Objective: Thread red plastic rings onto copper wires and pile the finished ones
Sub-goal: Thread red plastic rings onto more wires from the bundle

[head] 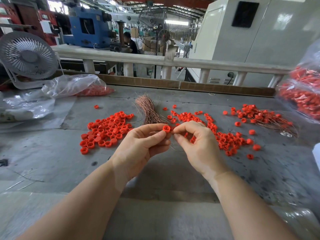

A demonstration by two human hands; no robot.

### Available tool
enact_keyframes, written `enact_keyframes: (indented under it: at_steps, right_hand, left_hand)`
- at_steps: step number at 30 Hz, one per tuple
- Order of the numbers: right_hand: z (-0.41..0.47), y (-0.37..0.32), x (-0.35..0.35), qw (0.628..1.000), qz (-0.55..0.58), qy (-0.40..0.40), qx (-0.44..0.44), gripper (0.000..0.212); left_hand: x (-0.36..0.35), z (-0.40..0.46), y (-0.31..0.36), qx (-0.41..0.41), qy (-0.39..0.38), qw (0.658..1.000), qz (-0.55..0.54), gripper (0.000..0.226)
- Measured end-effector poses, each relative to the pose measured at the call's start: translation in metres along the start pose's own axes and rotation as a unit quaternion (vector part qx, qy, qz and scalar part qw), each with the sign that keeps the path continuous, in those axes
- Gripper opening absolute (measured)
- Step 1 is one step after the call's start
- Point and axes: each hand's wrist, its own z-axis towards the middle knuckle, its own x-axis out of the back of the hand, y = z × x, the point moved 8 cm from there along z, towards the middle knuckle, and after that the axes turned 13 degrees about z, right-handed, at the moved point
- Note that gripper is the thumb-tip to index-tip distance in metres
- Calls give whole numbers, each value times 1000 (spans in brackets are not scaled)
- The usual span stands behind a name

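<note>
- A worker's left hand (pixel 143 144) pinches one red plastic ring (pixel 166 128) between thumb and forefinger, open side up, above the grey worktop (pixel 164 179).
- The right hand (pixel 197 141) meets it, fingers (pixel 180 129) curled and closed against the ring's side; a thin copper wire (pixel 174 148) trails below the two hands, though which hand holds it cannot be told.
- The step in hand looks like threading: wire being fed through this ring.
- Just beyond the fingers lies the bundle of bare copper wires (pixel 148 111); loose rings (pixel 105 130) spread to their left, and more loose rings (pixel 230 139) to their right.
- Farther right of the fingers sits the pile of finished ones (pixel 259 116), wires splayed.
- The next move likely calls for a steady pull-through, then a reach right to the pile.
</note>
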Motion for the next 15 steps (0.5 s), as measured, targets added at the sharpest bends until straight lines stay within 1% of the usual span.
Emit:
enact_keyframes:
  at_steps: [4, 15]
  right_hand:
    - [0, -3, 0, 1000, -7, -2, 14, 8]
    - [-1, -1, 0, 1000, -1, -5, -2, 10]
  left_hand:
    - [-1, 0, 0, -7, -3, 1000, 22, 22]
    - [0, -1, 0, -6, -3, 1000, 23, 21]
